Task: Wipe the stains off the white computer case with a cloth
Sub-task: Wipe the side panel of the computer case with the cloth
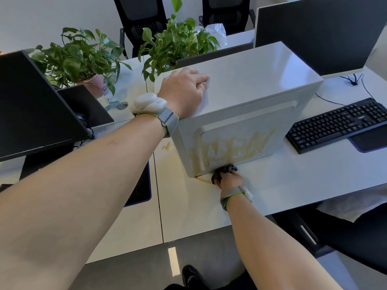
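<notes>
A white metal box-shaped computer case (240, 105) stands upright on the pale white bench (293, 185), near its middle, with its broad side panel facing the camera. Yellow-brown streaky stains (236, 146) run across the lower half of that recessed panel, and a thin brown trickle (202, 180) lies on the bench at the case's near bottom corner.

The left hand (185, 91) rests on the case's top at its left end, fingers curled down against the top surface; whether something white is tucked under the fingers cannot be told. The right hand (229, 180) grips a crumpled dark grey cloth (223, 171), fingers closed round it, pressing it against the bottom edge of the stained panel where it meets the bench. Each wrist carries a grey strap with a white rounded device (148, 102).

A black keyboard (339, 124) lies to the right of the case on a dark mat; a small white mark on it is too blurred to read. No other writing is legible.

The bench is made of pale slabs with dark seams between them. A black monitor (318, 32) stands behind the case and another dark screen (31, 105) sits at the left. Two leafy green potted plants (83, 57) stand at the back left, one in a pink pot. Black mesh office chairs (140, 15) stand beyond against a plain white wall. The floor is grey.
</notes>
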A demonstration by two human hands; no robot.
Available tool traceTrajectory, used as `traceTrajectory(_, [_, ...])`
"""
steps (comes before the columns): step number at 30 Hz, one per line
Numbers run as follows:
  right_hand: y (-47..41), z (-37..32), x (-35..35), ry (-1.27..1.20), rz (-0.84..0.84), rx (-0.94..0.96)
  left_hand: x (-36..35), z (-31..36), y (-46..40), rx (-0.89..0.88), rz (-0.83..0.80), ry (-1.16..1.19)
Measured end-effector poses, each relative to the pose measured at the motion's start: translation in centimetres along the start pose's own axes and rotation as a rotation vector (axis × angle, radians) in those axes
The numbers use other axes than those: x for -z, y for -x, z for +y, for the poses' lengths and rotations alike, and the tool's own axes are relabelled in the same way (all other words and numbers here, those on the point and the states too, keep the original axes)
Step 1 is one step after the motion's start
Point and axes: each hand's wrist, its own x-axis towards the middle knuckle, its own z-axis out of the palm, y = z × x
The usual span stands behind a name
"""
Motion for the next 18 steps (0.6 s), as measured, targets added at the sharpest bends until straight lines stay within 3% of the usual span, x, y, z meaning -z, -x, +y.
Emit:
traceTrajectory(9, [1.8, 2.5, -3.1, -0.106, -0.003, -0.099, -0.2, -0.2, -0.2, 0.008, -0.011, -0.02])
traceTrajectory(14, [2.2, 3.7, -6.3, -0.118, 0.157, -0.121, -0.2, -0.1, -0.2, -0.007, -0.007, -0.02])
traceTrajectory(18, [3.4, 4.8, -6.2, -0.058, 0.038, -0.119, -0.2, -0.1, 0.0, -0.006, 0.008, -0.01])
